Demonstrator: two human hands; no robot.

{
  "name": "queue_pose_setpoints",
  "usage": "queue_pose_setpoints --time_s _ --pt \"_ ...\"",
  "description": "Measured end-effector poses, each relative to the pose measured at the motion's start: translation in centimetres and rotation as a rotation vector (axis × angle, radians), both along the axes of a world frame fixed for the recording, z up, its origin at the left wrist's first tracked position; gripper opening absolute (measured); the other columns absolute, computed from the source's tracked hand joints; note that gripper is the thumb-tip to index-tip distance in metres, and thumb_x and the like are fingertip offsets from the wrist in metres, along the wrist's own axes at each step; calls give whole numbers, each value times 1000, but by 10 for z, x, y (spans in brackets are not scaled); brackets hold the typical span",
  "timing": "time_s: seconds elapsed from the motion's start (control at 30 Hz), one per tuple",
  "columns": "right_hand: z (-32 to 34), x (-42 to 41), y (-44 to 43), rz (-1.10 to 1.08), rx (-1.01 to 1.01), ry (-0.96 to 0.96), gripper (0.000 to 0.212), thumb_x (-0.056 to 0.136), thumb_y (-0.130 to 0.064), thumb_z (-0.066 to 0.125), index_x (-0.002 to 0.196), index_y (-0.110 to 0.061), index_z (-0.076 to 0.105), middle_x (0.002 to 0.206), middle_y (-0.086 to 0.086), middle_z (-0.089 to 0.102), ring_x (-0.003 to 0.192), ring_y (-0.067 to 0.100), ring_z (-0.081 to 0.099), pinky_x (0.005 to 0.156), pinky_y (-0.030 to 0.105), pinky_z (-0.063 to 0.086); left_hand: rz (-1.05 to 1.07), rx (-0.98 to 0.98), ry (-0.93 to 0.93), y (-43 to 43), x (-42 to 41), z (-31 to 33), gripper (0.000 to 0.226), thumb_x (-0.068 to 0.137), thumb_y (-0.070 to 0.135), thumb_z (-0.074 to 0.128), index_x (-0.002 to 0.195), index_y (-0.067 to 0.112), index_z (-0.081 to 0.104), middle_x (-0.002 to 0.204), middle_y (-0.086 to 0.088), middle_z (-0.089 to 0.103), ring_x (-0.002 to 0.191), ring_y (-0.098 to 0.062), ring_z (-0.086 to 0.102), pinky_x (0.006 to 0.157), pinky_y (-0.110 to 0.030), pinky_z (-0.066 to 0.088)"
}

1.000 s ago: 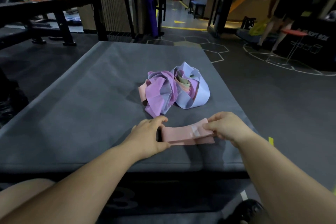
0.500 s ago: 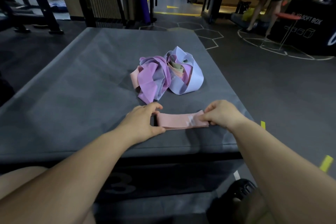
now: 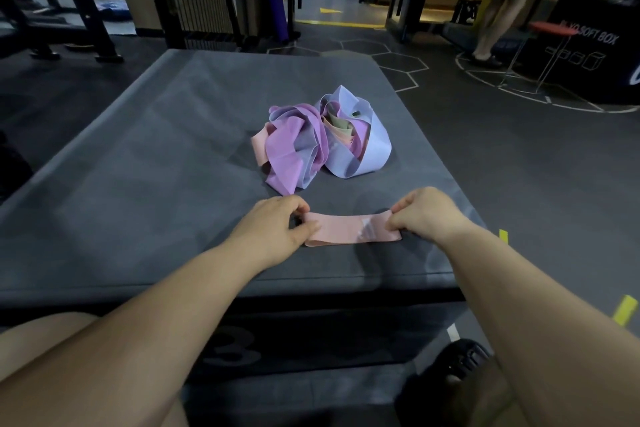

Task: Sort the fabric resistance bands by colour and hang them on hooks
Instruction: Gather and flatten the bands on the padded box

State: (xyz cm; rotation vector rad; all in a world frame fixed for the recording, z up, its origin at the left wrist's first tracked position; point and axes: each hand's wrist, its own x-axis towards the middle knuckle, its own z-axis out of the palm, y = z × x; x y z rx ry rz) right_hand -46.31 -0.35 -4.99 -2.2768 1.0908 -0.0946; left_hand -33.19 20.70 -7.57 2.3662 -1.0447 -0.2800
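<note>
Left hand [image 3: 273,230] pinches left end of pink band [image 3: 346,232], thumb and fingers curled on it. Band lies flat on grey mat [image 3: 138,166] near my edge, at 6 o'clock from tangled pile [image 3: 322,142] of purple, lilac and pink bands mid-mat. Right hand [image 3: 427,215] pinches right end, just beside white label patch [image 3: 367,230]. I judge band light, soft, limp, somewhat stretchy; little slip risk. I'd take it at end folds, both layers together, so loop hangs open for hook. No hooks in view.
</note>
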Motion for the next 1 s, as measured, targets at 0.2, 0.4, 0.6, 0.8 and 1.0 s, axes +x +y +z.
queue_pose_setpoints --time_s 0.2,0.4,0.6,0.8,1.0 --pt "-1 1 0 1 54 -1 15 66 -7 74 80 0 72 62 6 58 63 22 50 62 29 45 98 79 -45 -3 -3 3 16 89 37 59 101 26 63 113 2 55 106 -20 54 93 -40 47" --pt "-2 0 0 -73 362 -116 16 78 -1 65 69 -13 57 51 6 44 46 17 30 43 19 21 108 64 -17 -6 -5 8 4 87 29 60 88 29 56 101 7 61 94 -18 58 84 -36 50" --pt "3 1 2 -90 550 -251 18 86 4 55 83 -13 55 58 6 49 39 9 43 34 15 26 117 -51 132 -7 -3 10 15 88 20 59 82 29 49 80 11 63 77 -13 56 60 -23 37" --pt "8 0 6 -97 676 -371 18 89 6 53 90 -9 62 72 9 64 57 12 61 46 15 46 160 -292 282 -5 2 15 21 85 15 66 94 27 51 78 14 67 75 -6 57 62 -18 39" --pt "8 -1 6 0 644 -507 19 91 0 57 77 -13 62 73 4 62 70 15 59 73 26 52 100 -374 173 -2 4 17 24 81 11 73 85 33 65 81 12 69 68 4 59 68 -11 44"
